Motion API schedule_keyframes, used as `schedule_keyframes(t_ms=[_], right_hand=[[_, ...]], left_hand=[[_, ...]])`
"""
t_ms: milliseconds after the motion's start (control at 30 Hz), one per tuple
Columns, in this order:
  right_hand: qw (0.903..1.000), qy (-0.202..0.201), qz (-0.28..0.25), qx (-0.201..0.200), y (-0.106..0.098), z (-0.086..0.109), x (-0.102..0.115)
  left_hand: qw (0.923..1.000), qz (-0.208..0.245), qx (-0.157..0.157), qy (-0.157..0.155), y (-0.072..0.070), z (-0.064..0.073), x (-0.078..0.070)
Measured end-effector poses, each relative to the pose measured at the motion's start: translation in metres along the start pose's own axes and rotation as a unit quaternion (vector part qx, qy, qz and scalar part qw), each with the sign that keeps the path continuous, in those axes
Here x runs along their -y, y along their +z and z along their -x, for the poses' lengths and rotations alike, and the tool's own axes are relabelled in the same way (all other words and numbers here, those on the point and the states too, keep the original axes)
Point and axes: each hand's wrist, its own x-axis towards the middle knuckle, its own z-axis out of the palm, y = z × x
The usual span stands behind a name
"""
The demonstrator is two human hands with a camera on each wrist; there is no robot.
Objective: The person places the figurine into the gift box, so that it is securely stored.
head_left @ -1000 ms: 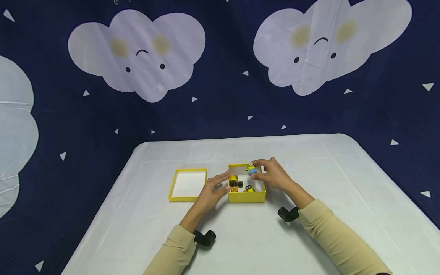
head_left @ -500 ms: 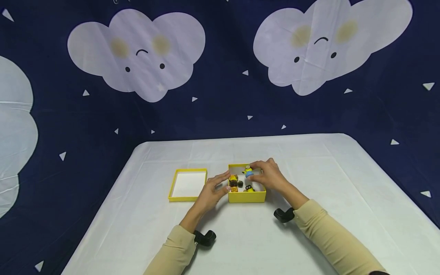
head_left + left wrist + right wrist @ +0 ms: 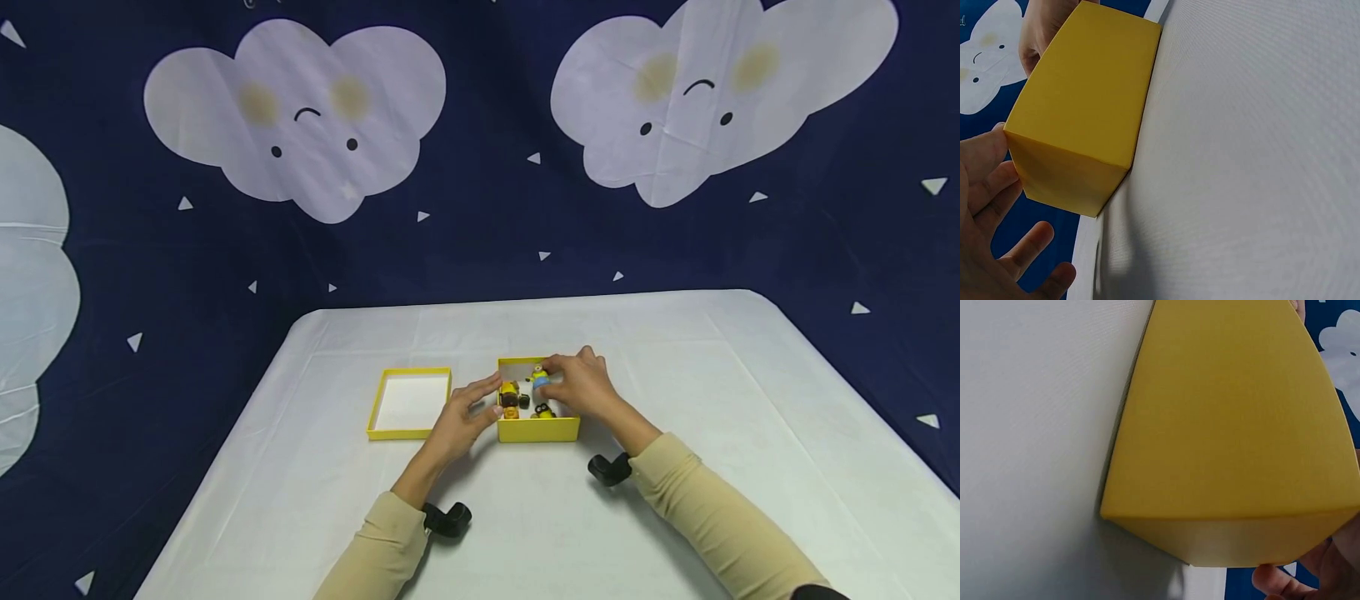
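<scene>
An uncovered yellow box (image 3: 538, 431) stands on the table, its inside white. Between thumb and fingers, my right hand (image 3: 585, 385) pinches a small Minion figure (image 3: 539, 380) with a blue lower half, inside the box near its far wall. A yellow and dark-brown figure (image 3: 510, 394) lies at the box's left, and a goggled yellow figure (image 3: 542, 412) is by the near wall. My left hand (image 3: 461, 423) touches the box's left side with extended fingers, also visible beside the box (image 3: 1085, 87) in the left wrist view. From the right wrist, the box (image 3: 1229, 419) hides the figures.
Left of the box lies a shallow yellow-rimmed lid (image 3: 411, 406), white side up. A white cloth (image 3: 300, 508) covers the table. Behind it hangs a dark blue curtain (image 3: 480, 250) with clouds. Black wrist mounts (image 3: 447, 520) stick out below both forearms.
My right hand has moved slightly left and lower, bringing the blue-bottomed Minion figure deeper into the box. The left hand, box and lid keep their places.
</scene>
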Motion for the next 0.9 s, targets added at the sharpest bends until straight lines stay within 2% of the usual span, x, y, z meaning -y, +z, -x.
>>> schedule_keyframes(t_ms=[767, 833, 900], right_hand=[[0.9975, 0.020, 0.059, 0.033, 0.003, -0.003, 0.009], [0.9972, 0.021, 0.063, 0.035, 0.003, -0.003, 0.009], [0.9970, 0.021, 0.065, 0.036, 0.004, -0.003, 0.010]], left_hand=[[0.9999, -0.011, -0.004, 0.011, 0.002, -0.002, 0.002], [0.9999, -0.007, -0.005, 0.007, 0.001, -0.001, -0.002], [1.0000, -0.002, -0.001, 0.006, -0.001, 0.003, -0.013]])
